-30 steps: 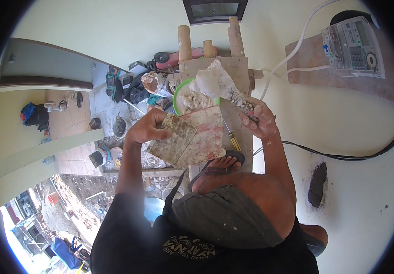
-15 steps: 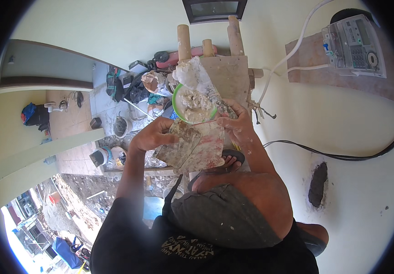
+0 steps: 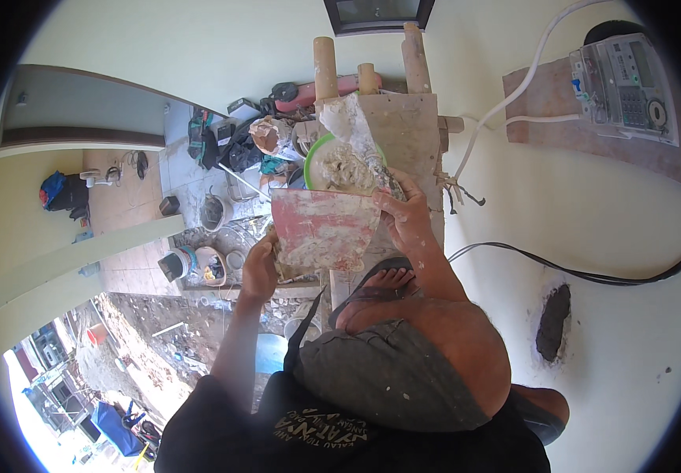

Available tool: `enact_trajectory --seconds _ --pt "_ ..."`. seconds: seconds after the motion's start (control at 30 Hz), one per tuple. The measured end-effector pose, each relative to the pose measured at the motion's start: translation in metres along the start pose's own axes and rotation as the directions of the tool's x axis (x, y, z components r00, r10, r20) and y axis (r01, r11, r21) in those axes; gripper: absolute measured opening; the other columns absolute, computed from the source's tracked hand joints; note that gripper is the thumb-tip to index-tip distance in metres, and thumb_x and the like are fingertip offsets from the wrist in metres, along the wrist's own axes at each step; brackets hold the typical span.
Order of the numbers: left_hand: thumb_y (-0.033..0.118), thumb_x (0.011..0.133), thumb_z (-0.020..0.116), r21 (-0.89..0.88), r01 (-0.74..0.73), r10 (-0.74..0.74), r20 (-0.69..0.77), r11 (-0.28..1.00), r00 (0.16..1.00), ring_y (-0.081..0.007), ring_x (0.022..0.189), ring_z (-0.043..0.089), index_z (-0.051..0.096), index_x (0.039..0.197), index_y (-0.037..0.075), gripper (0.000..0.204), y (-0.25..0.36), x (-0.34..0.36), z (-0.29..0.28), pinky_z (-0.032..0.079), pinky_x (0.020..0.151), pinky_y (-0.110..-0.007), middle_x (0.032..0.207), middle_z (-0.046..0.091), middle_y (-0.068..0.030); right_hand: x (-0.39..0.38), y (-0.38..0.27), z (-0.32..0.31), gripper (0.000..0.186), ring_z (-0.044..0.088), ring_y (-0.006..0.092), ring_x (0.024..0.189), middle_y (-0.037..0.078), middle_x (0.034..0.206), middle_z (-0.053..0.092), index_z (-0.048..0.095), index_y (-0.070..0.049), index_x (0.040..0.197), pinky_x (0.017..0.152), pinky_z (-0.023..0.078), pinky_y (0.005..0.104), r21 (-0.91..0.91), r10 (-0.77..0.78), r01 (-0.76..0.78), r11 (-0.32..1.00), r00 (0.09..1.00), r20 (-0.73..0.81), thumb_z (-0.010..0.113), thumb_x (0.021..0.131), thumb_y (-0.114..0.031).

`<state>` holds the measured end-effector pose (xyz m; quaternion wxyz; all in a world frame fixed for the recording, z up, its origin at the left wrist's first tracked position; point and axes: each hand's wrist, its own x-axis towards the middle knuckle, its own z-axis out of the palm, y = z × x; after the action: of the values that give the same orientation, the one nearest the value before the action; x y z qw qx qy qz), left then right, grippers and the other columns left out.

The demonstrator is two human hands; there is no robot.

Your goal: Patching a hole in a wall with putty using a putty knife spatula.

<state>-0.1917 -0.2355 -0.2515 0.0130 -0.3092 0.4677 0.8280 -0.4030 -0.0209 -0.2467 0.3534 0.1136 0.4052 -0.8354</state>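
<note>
My left hand (image 3: 260, 266) is closed on the edge of a flat, plaster-smeared board (image 3: 324, 225), now showing a reddish, streaked face. My right hand (image 3: 403, 206) is closed on a putty knife (image 3: 384, 180), its thumb at the board's upper right corner. The knife's blade carries a lump of white putty (image 3: 340, 117) over a green-rimmed bowl (image 3: 317, 146) of pale, lumpy paste. The bowl stands on a wooden plank platform (image 3: 403, 114) and is partly hidden by the knife and board. My sandalled foot (image 3: 391, 284) rests below my right hand.
An electric meter (image 3: 628, 87) on a backing panel, white and black cables, and a wall cavity (image 3: 553, 322) are at the right. Round posts (image 3: 324, 63) rise behind the platform. Buckets (image 3: 214, 211), bags and rubble lie lower left. A doorway (image 3: 80, 106) is at upper left.
The board has turned so its reddish face shows, and my left hand moved down to its lower edge. My right hand with the knife came leftward to meet the board's corner.
</note>
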Motion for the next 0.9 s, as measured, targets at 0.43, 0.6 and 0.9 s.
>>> enact_trajectory --seconds 0.43,0.6,0.9 --pt "0.010 0.085 0.057 -0.340 0.060 -0.075 -0.032 0.938 0.997 -0.0292 0.103 0.063 0.044 0.129 -0.005 0.048 0.046 0.048 0.068 0.053 0.088 -0.042 0.118 0.059 -0.0176 -0.004 -0.026 -0.030 0.047 0.060 0.0144 0.063 0.008 0.079 0.062 0.055 0.005 0.122 0.058 0.049 0.0244 -0.079 -0.049 0.072 0.994 0.965 0.256 0.071 0.084 -0.017" --pt "0.025 0.086 0.060 -0.250 0.099 -0.060 0.160 0.963 0.985 -0.0276 0.105 0.062 0.041 0.134 -0.001 0.058 0.057 0.059 0.074 0.050 0.094 -0.041 0.123 0.058 -0.0147 -0.004 -0.065 -0.036 0.044 0.056 0.0133 0.082 0.005 0.090 0.063 0.069 0.003 0.100 0.070 0.045 0.0249 -0.381 -0.073 0.257 0.888 0.897 0.435 0.085 0.062 -0.013" --pt "0.055 0.091 0.048 -0.324 0.082 -0.011 0.217 0.943 0.976 -0.0293 0.118 0.054 0.036 0.140 0.005 0.072 0.061 0.052 0.097 0.044 0.100 -0.045 0.133 0.052 -0.0144 -0.016 -0.104 -0.035 0.045 0.058 0.0145 0.077 0.005 0.085 0.062 0.071 -0.004 0.096 0.072 0.045 0.0267 -0.581 -0.068 0.455 0.675 0.822 0.565 0.085 0.054 0.000"
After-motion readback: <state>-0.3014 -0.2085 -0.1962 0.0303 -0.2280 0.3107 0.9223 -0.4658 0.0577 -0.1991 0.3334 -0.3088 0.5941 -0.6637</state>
